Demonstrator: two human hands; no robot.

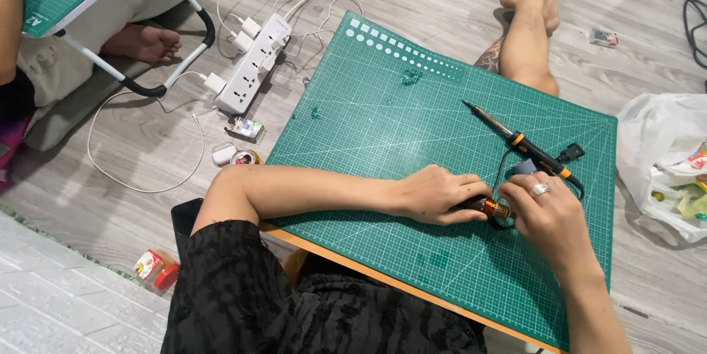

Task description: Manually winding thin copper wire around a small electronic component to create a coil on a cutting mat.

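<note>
Both hands on a small copper-wound coil (492,208) resting on the green cutting mat (383,126) near its front edge: my left hand (434,193) clamps the dark left end, my right hand (549,210) has fingertips pinched on the right end. Looks light and stiff, but the fine winding likely scuffs or unravels easily, so I'd grip by the end pieces, not the wire. Its long axis lies roughly left-right across the mat; the soldering iron (519,139) sits just behind, tip pointing away to upper left.
</note>
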